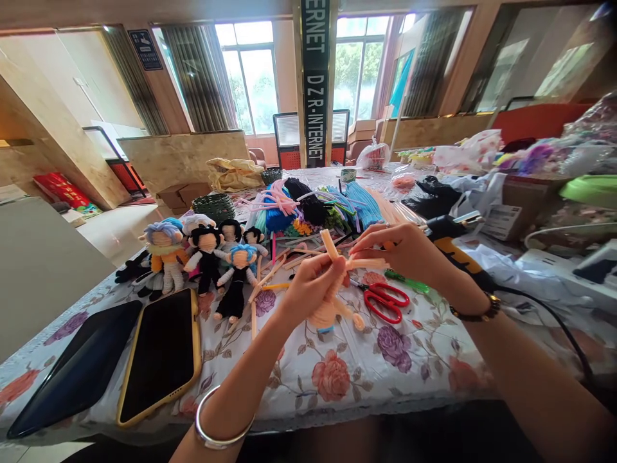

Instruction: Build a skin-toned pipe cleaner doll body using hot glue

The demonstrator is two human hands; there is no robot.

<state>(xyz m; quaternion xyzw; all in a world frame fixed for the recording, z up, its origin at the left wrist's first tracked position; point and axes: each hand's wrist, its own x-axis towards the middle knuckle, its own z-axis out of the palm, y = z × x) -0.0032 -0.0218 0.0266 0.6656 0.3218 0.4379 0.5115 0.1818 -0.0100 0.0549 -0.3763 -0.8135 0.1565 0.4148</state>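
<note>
My left hand [312, 283] pinches a peach pipe-cleaner doll part [322, 314], whose rounded body hangs below my fingers. One peach stem [330, 244] sticks up above my thumb. Another short peach stem [370, 263] points right, under my right hand [407, 249], whose thumb and fingertips are closed at its inner end, close to my left fingertips. The exact contact there is partly hidden. Red-handled scissors [367, 296] lie on the table just right of the doll part, with a green-handled tool [407, 281] beyond them.
Several finished dolls [236, 283] sit at the left, behind a yellow-cased phone [157, 360] and a dark slab [77, 366]. A heap of coloured pipe cleaners [361, 206] lies at the back. A black-and-orange glue gun [456, 254] with a cable is by my right forearm.
</note>
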